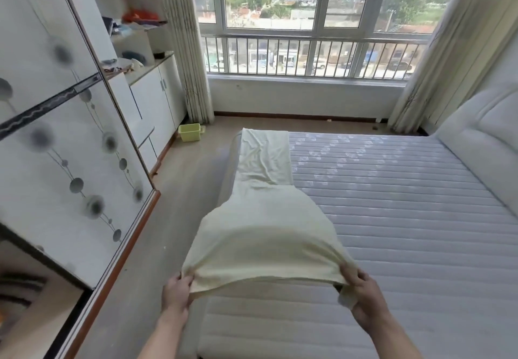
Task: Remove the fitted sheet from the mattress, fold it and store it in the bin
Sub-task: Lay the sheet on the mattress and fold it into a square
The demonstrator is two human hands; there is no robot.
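Note:
A pale yellow fitted sheet [263,218], folded into a long strip, lies along the left edge of the bare quilted mattress [392,204]. Its near end is lifted off the mattress. My left hand [176,292] grips the near left corner. The near right corner is held by my right hand [361,294], fingers curled round bunched cloth. The far end of the strip rests flat near the mattress's far left corner. A small yellow-green bin [190,132] stands on the floor by the curtain, well beyond the sheet.
A wardrobe with frosted sliding doors [64,134] runs along the left. White cabinets [157,100] with cluttered shelves stand behind it. A strip of floor [179,204] separates them from the bed. The padded headboard [482,145] is at right, a railed window [308,22] ahead.

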